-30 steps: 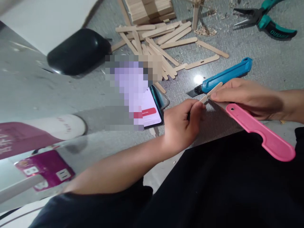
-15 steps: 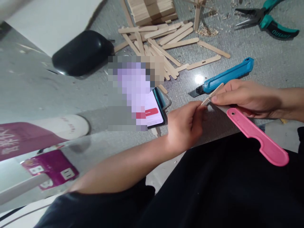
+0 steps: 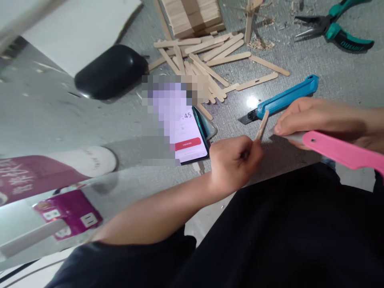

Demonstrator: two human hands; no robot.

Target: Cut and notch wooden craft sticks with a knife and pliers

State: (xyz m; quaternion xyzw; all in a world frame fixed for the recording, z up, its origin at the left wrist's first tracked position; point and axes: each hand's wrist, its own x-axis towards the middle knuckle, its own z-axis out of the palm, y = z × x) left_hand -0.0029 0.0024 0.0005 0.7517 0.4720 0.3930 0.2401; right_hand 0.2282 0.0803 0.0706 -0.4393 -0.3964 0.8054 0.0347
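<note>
Head view: left fingers [image 3: 257, 151] pinch a stick [image 3: 263, 123], right fingers [image 3: 286, 123] a pink knife [image 3: 342, 149]; phone [image 3: 192, 134] reads ":45".

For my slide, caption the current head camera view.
Left hand grips a wooden stick; right hand holds a pink-handled knife, a blue cutter nearby.

On the desk [image 3: 231, 116], a cutter [image 3: 285, 97] lies just beyond the right hand [image 3: 312, 116], with pliers [image 3: 325, 26] farther back to its right. Loose sticks [image 3: 210, 70] lie left of the cutter, before a stick bundle [image 3: 195, 16]; a phone [image 3: 192, 136] lies before these, just beside the left hand [image 3: 231, 162].
</note>
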